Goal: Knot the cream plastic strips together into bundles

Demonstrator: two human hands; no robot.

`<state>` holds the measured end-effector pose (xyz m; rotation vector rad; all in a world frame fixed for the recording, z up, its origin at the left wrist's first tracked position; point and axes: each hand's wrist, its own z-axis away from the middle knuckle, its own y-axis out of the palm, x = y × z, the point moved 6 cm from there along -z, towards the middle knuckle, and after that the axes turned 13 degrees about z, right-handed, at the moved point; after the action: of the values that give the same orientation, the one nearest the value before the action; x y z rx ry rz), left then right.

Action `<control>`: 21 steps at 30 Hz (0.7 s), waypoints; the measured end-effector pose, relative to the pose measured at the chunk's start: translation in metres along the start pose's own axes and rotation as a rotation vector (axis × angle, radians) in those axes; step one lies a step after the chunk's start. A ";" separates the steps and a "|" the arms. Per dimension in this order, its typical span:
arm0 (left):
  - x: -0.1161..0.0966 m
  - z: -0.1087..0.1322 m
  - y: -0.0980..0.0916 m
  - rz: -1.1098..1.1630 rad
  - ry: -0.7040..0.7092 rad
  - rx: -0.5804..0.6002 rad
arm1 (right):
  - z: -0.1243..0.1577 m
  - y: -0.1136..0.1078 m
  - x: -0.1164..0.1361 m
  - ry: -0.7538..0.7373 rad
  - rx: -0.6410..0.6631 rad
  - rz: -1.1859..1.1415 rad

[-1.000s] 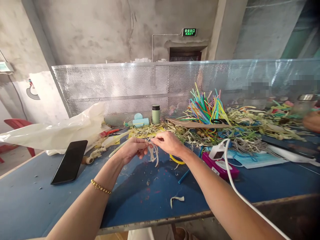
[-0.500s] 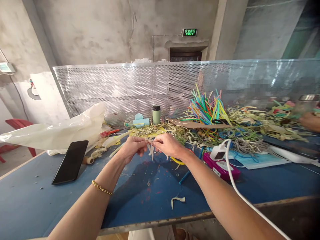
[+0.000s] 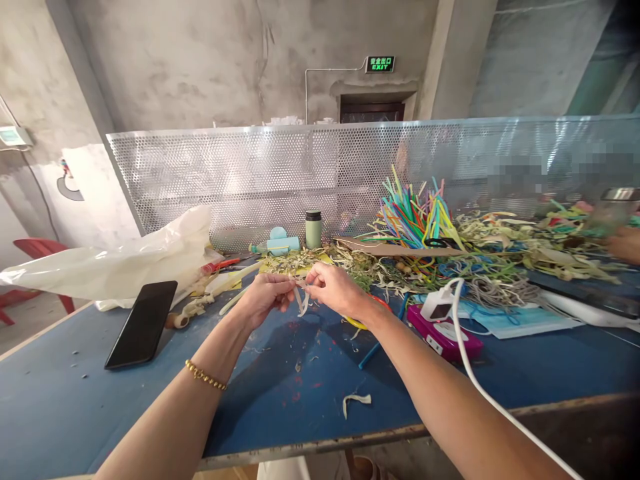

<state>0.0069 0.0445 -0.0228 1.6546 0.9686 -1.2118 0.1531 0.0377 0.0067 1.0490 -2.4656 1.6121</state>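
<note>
My left hand (image 3: 267, 297) and my right hand (image 3: 334, 289) meet above the blue table, fingertips almost touching. Both are closed in a pinch on a pale, thin strip (image 3: 303, 307), which dangles between them. What the strip is made of cannot be told, and the fingers cover its upper part. Just behind the hands lies a heap of pale green and cream strips (image 3: 367, 267). A loose cream strip (image 3: 356, 400) rests on the table nearer to me.
A black phone (image 3: 141, 325) and plastic sheeting (image 3: 125, 263) lie left. Behind stand a green bottle (image 3: 313, 231) and coloured sticks (image 3: 413, 213). A purple power box (image 3: 463, 340) with a white cable (image 3: 473, 377) sits right, near another person's hand (image 3: 627, 245).
My right fingers have shifted slightly up and apart from the left ones. The pale strip hangs differently between them, with its tail on the right no longer showing. My left hand has hardly moved.
</note>
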 end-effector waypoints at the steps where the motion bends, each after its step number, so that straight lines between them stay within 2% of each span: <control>1: 0.000 0.000 0.000 0.002 0.001 -0.001 | 0.000 -0.002 0.000 -0.017 -0.021 0.064; 6: 0.001 0.000 -0.003 0.046 -0.028 -0.016 | 0.005 -0.009 0.012 -0.170 -0.159 0.348; 9: 0.002 -0.001 -0.003 0.089 -0.051 -0.014 | 0.007 -0.009 0.018 -0.174 -0.189 0.338; 11: 0.002 -0.001 -0.004 0.102 -0.045 -0.018 | 0.006 -0.003 0.012 -0.063 -0.101 0.161; 15: 0.001 -0.003 -0.004 0.131 0.008 -0.010 | 0.007 0.017 -0.002 0.220 0.183 -0.358; 21: 0.001 -0.003 -0.004 0.135 0.045 0.022 | 0.009 0.020 -0.008 0.335 0.271 -0.731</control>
<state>0.0049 0.0491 -0.0240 1.7420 0.8591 -1.1029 0.1510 0.0396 -0.0168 1.3511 -1.4272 1.6829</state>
